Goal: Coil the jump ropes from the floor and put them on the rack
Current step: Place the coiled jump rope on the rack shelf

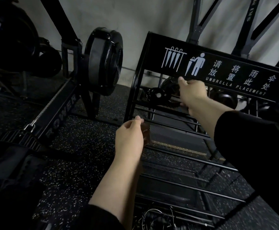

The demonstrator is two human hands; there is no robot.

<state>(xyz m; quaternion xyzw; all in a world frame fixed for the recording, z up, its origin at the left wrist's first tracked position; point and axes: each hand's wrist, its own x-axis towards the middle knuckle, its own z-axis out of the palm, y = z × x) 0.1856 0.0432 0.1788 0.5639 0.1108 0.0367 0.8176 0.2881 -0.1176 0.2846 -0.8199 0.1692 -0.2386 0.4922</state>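
Right hand [192, 95] reaches into rack [152, 39]; grip perhaps closed.

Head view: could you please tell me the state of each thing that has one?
Left hand: fingers curled around a small dark object.
Right hand: reaching between the rack's bars, grip unclear.
Rack: upright.
Jump ropes: tangled beneath the rack's near end.

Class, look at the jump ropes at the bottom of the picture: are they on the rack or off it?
Cannot tell. The jump ropes form a dark tangle at the near end of the rack, but whether they rest on its bars or the floor is unclear.
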